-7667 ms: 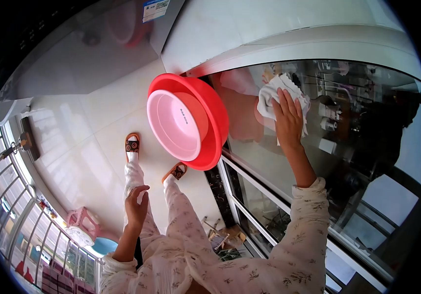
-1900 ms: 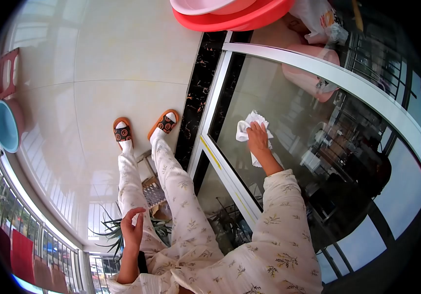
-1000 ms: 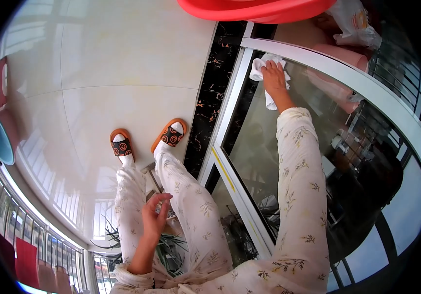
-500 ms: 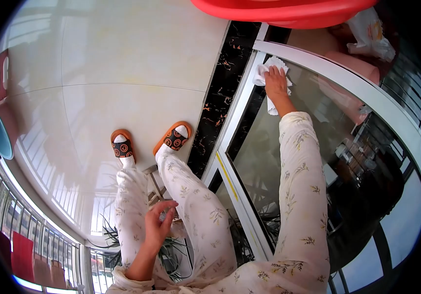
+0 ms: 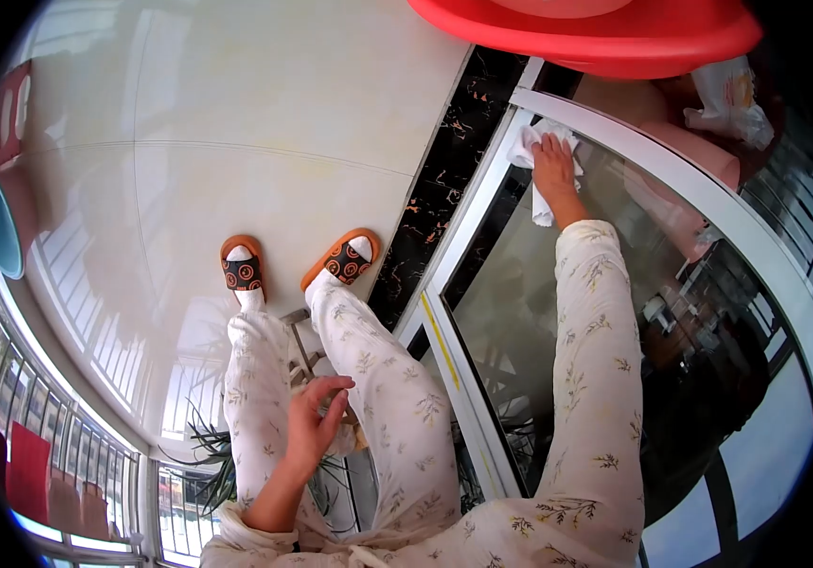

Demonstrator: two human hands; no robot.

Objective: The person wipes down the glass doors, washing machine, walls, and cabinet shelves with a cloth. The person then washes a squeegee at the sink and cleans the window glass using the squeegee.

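Note:
My right hand (image 5: 555,173) presses a crumpled white cloth (image 5: 544,208) against the glass pane (image 5: 511,303), by the corner of its white frame (image 5: 473,227). The right arm is stretched far out along the pane. Part of the cloth lies hidden under the palm and fingers. My left hand (image 5: 314,421) hangs over my legs, holding nothing. Its fingers are loosely bent, with the thumb apart from them.
A large red basin (image 5: 596,43) is at the top, near a plastic bag (image 5: 730,104). Black marbled edging (image 5: 435,180) runs beside the tiled floor (image 5: 265,85). A blue-lined bucket (image 5: 0,227) stands left by the railing (image 5: 37,379). A spiky plant (image 5: 217,459) is near my legs.
The view has shifted a little, so the basin and glass sit further right. My right hand stays with the cloth near the same corner. My left hand has barely moved.

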